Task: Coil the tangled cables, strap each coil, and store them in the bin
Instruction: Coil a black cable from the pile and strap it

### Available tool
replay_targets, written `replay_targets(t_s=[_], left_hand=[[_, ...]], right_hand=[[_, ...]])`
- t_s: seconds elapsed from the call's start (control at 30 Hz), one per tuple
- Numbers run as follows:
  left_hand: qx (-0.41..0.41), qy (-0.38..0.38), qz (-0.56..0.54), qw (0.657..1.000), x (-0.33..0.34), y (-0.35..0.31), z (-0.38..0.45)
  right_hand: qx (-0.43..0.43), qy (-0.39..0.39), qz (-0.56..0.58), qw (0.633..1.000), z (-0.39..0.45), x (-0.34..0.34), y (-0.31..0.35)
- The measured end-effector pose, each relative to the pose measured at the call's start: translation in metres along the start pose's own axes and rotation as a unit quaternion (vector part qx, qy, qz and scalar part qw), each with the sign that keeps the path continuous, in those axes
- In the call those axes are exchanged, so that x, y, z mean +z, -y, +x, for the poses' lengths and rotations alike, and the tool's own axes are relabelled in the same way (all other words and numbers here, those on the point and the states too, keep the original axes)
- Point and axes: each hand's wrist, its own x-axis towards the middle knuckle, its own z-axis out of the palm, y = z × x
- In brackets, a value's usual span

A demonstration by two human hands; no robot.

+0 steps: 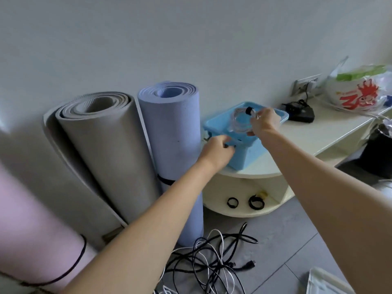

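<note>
Currently your right hand [265, 120] pinches a coiled clear cable [240, 122], bound with a black strap [248, 109], and holds it just above the open blue bin [244, 153] on the tabletop [301, 136]. Your left hand [216, 150] has its fingers curled over the near left rim of the bin, steadying it. The bin sits close to the rounded left end of the tabletop and appears tilted, so release your left hand only once the bin rests flat; letting go early could let it slide or tip off the edge. Lower the coil fully inside before opening your fingers: dropped from above, it may catch on the rim or spring out, and whether the strap is fully closed cannot be told from here. On the floor, near you, a tangle of black and white cables [214, 259] lies uncoiled, so most of the task appears to remain. Watch your footing, since a step into that tangle could drag or knot it further. Two spare black straps [245, 202] lie on the lower shelf [244, 211] beneath the tabletop. To the left, the rolled mats [131, 149] lean against the wall just beside the bin; a careless left elbow could topple them onto the cables.
</note>
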Motion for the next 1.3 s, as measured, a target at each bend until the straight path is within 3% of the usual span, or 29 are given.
replay_targets(t_s=[0.2, 0.3, 0.47, 0.7, 0.83, 0.97, 1.07, 1.17, 1.3], left_hand=[[0.001, 0.031, -0.005, 1.000, 0.008, 0.005, -0.001], [-0.019, 0.025, -0.038, 0.999, 0.002, 0.011, -0.018], [-0.054, 0.042, -0.076, 0.995, -0.008, 0.038, -0.065], [-0.200, 0.088, -0.071, 0.973, 0.005, 0.143, -0.135], [-0.259, 0.074, -0.054, 0.961, 0.018, 0.213, -0.153], [-0.295, 0.102, -0.002, 0.950, 0.035, 0.276, -0.173], [-0.303, 0.139, 0.081, 0.939, 0.046, 0.329, -0.190], [-0.347, 0.163, 0.090, 0.919, 0.051, 0.362, -0.206], [-0.378, 0.181, 0.048, 0.907, 0.053, 0.378, -0.206]], right_hand=[[-0.065, 0.036, -0.196, 0.978, 0.001, -0.002, 0.007], [-0.098, 0.027, -0.179, 0.979, -0.017, -0.011, 0.010], [-0.131, 0.013, -0.059, 0.990, -0.088, -0.005, -0.004], [-0.061, 0.234, -0.111, 0.964, -0.188, 0.070, -0.095], [-0.037, 0.417, -0.222, 0.880, -0.239, 0.120, -0.163], [-0.039, 0.518, -0.278, 0.808, -0.281, 0.162, -0.218], [-0.086, 0.617, -0.355, 0.697, -0.317, 0.198, -0.252], [-0.139, 0.643, -0.433, 0.616, -0.346, 0.218, -0.278], [-0.167, 0.618, -0.476, 0.602, -0.363, 0.225, -0.294]])
